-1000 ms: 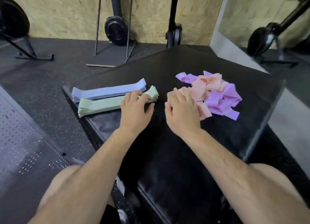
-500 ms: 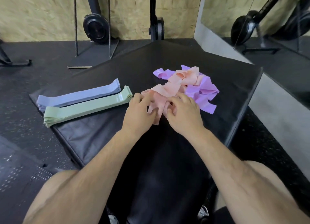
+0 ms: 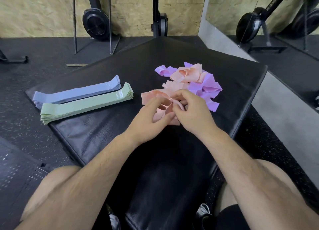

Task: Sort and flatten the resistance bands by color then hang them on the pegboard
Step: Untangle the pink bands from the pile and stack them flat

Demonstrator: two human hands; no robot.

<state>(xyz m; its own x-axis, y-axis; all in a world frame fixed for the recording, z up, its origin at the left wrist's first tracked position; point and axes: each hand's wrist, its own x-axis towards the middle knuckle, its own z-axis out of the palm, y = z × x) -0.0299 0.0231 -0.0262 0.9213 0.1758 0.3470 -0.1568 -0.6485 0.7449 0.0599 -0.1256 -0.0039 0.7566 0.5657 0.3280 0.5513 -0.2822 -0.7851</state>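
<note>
Both hands are working on one pink band (image 3: 155, 96) near the middle of the black padded box (image 3: 172, 57). The left hand (image 3: 151, 119) is curling its fingers into the band's loop and gripping it. The right hand (image 3: 193, 114) is pinching the same band from the other side, fingers bent.

Just beyond the hands, toward the box's right edge, a loose heap is lying tangled: more pink bands (image 3: 188, 74) are mixing with purple bands (image 3: 208, 86).

Along the left edge two flat stacks are lying side by side and touching. The blue stack (image 3: 77, 93) is sitting farther away, and the green stack (image 3: 86, 104) nearer, its near end hanging slightly over the left corner. A small white label (image 3: 119, 94) is showing on the top green band; its dark print is too small to read. A faint mark on the top blue band is also unreadable.
</note>
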